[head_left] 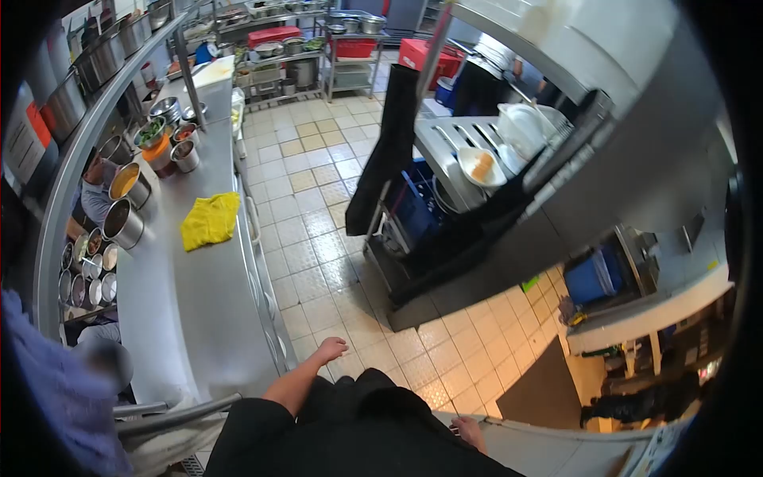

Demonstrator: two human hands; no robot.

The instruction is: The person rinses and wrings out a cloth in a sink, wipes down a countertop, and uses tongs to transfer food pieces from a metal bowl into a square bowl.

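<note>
Over the tiled floor, beside the steel counter (191, 302), hangs my left hand (332, 349). Its fingers are curled in together, and nothing shows in them. Low in the view, my right hand (469, 434) is at the edge of a pale surface (524, 449). Its fingers are bent round something small that I cannot make out. A yellow cloth (211, 221) lies crumpled on the steel counter, forward of my left hand and touched by neither hand.
Metal pots (125, 222) line the counter's left side. A person (97, 187) is beyond them; a purple sleeve (60, 389) is at the lower left. A steel stand (445, 159) holds a white bowl (482, 167). Another person (481, 75) stands behind it. Dark cloth (383, 151) hangs there.
</note>
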